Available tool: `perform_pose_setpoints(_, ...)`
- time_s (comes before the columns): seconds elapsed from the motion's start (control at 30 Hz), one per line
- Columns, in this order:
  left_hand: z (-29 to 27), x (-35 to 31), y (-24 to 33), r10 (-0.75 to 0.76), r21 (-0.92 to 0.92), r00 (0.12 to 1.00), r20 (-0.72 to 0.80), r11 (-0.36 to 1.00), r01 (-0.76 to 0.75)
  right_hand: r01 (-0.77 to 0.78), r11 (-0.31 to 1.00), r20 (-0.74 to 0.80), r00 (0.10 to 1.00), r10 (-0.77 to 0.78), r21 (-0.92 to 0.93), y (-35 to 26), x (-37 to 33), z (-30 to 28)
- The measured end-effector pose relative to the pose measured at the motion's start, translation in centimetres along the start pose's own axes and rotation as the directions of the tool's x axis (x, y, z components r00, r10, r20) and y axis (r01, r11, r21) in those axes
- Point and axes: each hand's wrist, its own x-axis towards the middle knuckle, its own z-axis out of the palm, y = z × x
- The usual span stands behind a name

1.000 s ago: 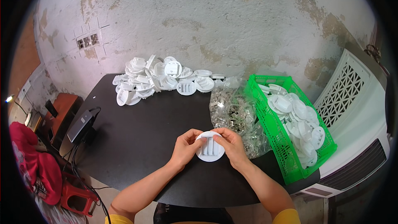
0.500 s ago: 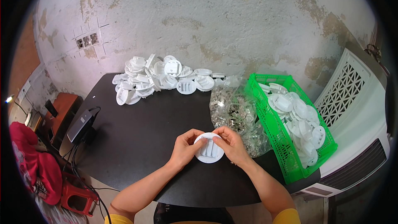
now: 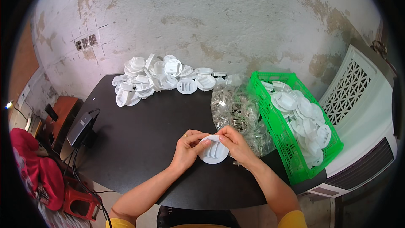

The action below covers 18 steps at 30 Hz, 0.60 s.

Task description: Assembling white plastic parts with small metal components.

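A round white plastic housing (image 3: 214, 153) with a slotted, battery-bay-like recess is held above the dark table, its recessed face turned up. My left hand (image 3: 188, 147) grips its upper left edge, thumb on the face. At the upper right edge my right hand (image 3: 234, 142) pinches it between thumb and fingers; whether a small part is under the fingertips cannot be made out. Small metal pieces (image 3: 237, 163) show just below my right palm. Right beside that hand lies a clear plastic bag (image 3: 236, 105) full of small shiny metal parts.
More white housings (image 3: 160, 76) are heaped along the table's far edge. A green plastic basket (image 3: 276, 133) of white housings stands at the right, beside a white air cooler (image 3: 354, 114). A black device (image 3: 81, 128) with cables sits on the table's left edge. A red stool (image 3: 80, 200) is below.
My right thumb has shifted up toward the upper rim of the housing, and the housing is tilted slightly differently. The view has moved a little.
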Motion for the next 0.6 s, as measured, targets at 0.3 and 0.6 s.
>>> perform_pose_setpoints(0.3, -0.22, 0.06, -0.03, -0.027, -0.084, 0.998, 0.048, 0.996, 0.031, -0.242, 0.910, 0.081, 0.970, 0.228, 0.337, -0.76, -0.24, -0.14)
perform_pose_setpoints(0.6, -0.38, 0.31, 0.60, -0.278, -0.297, 0.951, 0.137, 0.904, 0.307, -0.277, 0.825, 0.082, 0.958, 0.273, 0.493, -1.12, 0.01, -0.11)
